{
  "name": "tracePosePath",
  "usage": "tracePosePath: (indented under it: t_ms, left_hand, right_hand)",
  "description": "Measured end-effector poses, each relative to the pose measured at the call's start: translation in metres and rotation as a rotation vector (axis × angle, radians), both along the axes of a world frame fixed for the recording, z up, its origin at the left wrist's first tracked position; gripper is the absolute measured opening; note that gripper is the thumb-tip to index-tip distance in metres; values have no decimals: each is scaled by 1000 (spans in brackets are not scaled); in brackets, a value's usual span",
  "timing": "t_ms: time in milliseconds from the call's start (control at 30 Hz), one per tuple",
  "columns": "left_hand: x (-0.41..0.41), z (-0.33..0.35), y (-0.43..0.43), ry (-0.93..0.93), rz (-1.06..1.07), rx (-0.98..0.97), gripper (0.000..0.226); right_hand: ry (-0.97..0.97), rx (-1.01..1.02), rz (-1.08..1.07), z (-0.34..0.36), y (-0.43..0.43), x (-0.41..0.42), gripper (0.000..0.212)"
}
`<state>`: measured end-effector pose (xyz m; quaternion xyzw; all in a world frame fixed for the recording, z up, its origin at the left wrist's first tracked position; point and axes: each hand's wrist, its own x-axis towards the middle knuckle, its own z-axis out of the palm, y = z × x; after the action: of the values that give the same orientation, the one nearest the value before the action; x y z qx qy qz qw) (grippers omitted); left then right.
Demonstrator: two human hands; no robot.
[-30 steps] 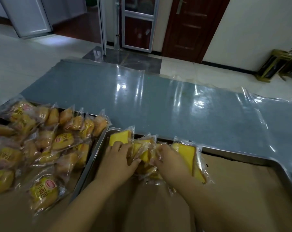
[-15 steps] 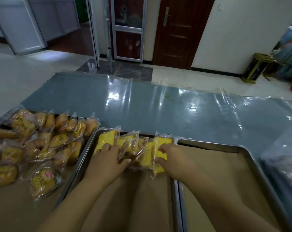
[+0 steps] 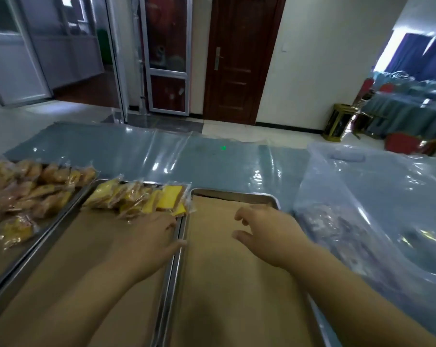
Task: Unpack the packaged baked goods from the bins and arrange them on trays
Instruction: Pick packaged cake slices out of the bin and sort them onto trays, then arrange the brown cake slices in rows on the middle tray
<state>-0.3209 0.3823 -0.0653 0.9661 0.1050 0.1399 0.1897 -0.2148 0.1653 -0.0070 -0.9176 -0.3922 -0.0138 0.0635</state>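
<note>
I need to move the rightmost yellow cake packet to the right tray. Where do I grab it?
Probably best: pinch the packet by its right edge, coming from the right. That edge reaches over the tray rim, while neighbours crowd its left.

The right tray (image 3: 237, 194) gives the widest open room, its paper lining bare to the far rim; the middle tray (image 3: 99, 246) is bare nearby, with yellow cake packets (image 3: 147, 200) blocking its far edge. The left tray (image 3: 1, 264) is crowded with bread packets (image 3: 36, 189); a clear plastic bin (image 3: 377, 196) walls off the right side; the film-covered table (image 3: 162, 151) lies open beyond.
</note>
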Motion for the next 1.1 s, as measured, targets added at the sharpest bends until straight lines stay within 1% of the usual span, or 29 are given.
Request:
tracePosePath:
  t_ms: [133,300,400,567,667,800,967,1100]
  left_hand:
    - [-13,29,-66,-25,-80,87,41]
    - [-18,67,-136,-50,-191,172,43]
    - [-8,84,-168,-75,-250,228,41]
    - [32,101,-213,-96,-333,233,41]
    - [65,106,-238,-116,-375,212,39]
    - [114,108,-269,-110,-413,179,43]
    - [174,109,-312,-32,-474,233,46]
    - [215,101,-343,83,-540,285,38]
  right_hand:
    - [-59,6,-17,30,-77,-16,34]
    - [-106,47,-81,61,-157,-22,35]
    - [-92,75,-134,71,-195,-13,35]
    - [-135,57,-212,76,-254,26,31]
    - [-135,-7,-239,72,-282,55,33]
    - [-153,-118,-261,64,-312,96,36]
    - [-79,-226,-257,51,-339,148,38]
    - [21,-359,-224,36,-357,183,41]
